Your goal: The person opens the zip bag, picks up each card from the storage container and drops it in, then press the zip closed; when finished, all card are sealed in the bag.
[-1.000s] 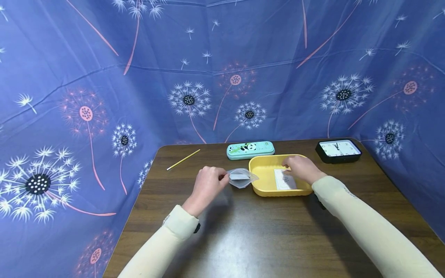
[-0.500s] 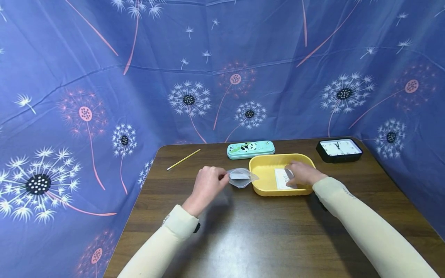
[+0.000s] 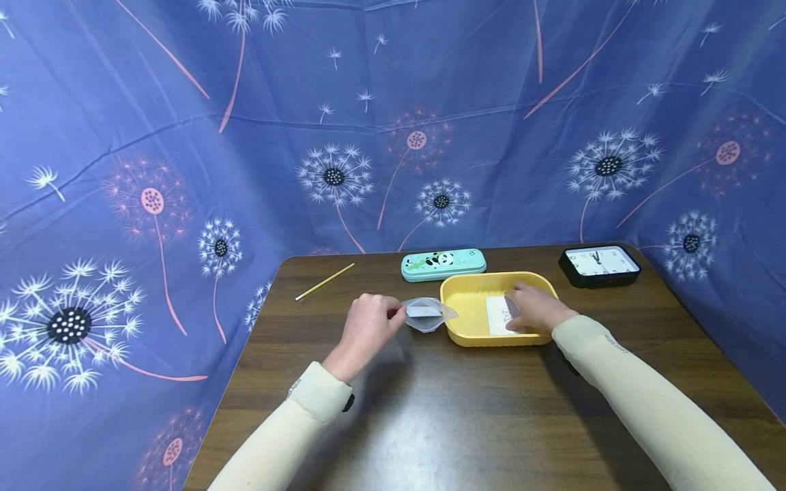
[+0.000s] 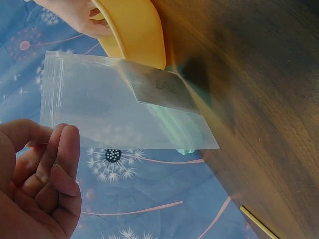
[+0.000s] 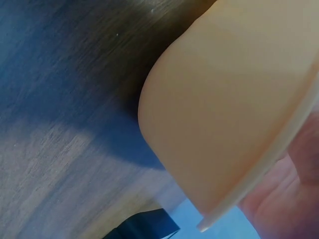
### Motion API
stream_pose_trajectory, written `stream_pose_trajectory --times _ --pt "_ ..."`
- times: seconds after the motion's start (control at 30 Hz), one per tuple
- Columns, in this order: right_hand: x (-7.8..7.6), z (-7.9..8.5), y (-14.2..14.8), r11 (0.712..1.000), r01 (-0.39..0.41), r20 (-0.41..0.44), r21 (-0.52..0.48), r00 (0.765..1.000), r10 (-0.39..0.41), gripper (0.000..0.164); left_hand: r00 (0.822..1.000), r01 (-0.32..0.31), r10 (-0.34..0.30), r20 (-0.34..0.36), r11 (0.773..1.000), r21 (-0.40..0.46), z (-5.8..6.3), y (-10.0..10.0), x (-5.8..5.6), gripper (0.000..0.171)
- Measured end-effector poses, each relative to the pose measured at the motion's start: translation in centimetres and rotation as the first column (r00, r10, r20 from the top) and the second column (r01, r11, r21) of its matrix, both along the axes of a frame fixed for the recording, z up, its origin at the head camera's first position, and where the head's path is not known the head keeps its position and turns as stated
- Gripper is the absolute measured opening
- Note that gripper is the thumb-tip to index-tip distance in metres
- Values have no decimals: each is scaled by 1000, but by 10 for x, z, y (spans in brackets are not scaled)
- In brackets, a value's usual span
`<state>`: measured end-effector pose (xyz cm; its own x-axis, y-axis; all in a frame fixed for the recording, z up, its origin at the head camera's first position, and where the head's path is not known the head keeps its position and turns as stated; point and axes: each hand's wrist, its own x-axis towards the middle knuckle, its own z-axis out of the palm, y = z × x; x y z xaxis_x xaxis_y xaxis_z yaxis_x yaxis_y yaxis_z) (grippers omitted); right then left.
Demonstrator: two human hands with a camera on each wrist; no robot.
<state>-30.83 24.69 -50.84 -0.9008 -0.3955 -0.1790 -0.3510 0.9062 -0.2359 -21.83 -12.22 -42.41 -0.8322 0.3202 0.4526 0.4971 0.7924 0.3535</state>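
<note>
Clear plastic bag pinched in left hand, rectangular card inside, yellow tray upright, printed white sheet within

L sleeve & R sleeve: long, pale cream, matching. L cuff is wide, just behind L fingers; R cuff ditto behind R fingers. Sm. dk. print nr. each cuff, too tiny to read. Blk. piece shows under L cuff, thumb side of fingers; 2nd blk. bit under R sleeve, mostly hidden.

Head view from above, wrist views close, yellow tray seemingly common
</note>
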Motion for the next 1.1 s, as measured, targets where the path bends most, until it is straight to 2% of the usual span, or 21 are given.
stream_pose_trajectory --times 0.3,0.4,0.5,0.67,0.8,0.93,1.1 --pt "0 1 1 999 -20 -157 47 987 27 67 1000 5 -5 4 1000 2 2 0 2 27" --pt "0 6 1 998 -39 -216 49 975 49 58 1000 5 -5 2 1000 3 1 0 2 26" --pt "0 12 1 998 -53 -240 33 969 59 45 1000 9 -9 2 1000 2 0 -1 1 26" --pt "3 25 0 999 -47 -235 8 971 47 23 1000 16 -16 0 1000 5 -2 -1 2 28" --pt "5 37 -1 997 -72 -230 -22 971 65 12 1000 14 -14 0 1000 6 -1 -1 2 28" --pt "7 51 -2 991 -118 -188 -60 976 105 6 1000 13 -13 0 1000 6 0 -2 3 27" --pt "9 66 -1 977 -166 -100 -131 983 154 12 1000 9 -9 3 1000 5 2 -2 3 27"
